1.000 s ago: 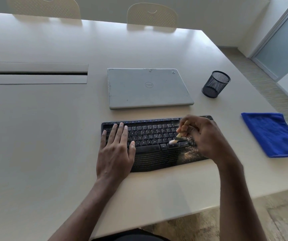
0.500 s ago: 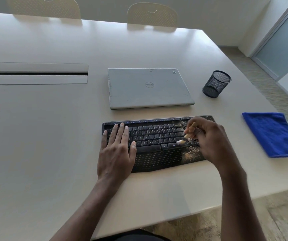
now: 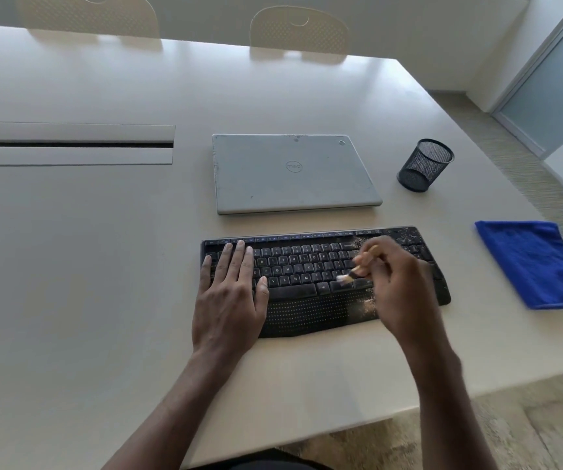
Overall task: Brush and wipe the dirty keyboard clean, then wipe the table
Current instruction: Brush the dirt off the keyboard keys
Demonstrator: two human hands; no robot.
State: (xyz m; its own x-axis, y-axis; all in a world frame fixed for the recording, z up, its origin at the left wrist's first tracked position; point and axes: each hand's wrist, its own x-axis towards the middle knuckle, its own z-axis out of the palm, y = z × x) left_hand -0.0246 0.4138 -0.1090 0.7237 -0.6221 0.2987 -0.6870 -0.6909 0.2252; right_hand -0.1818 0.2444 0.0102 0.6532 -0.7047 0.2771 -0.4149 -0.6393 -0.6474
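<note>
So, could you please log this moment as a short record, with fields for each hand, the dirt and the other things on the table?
left hand: flat on the left end of the keyboard, fingers straight
right hand: grips a small brush, bristles at the lower key rows
dirt: pale dust on the keyboard's right part and palm rest
blue cloth: on the table, right of the keyboard, untouched
laptop: closed, behind the keyboard
mesh cup: right of the laptop
</note>
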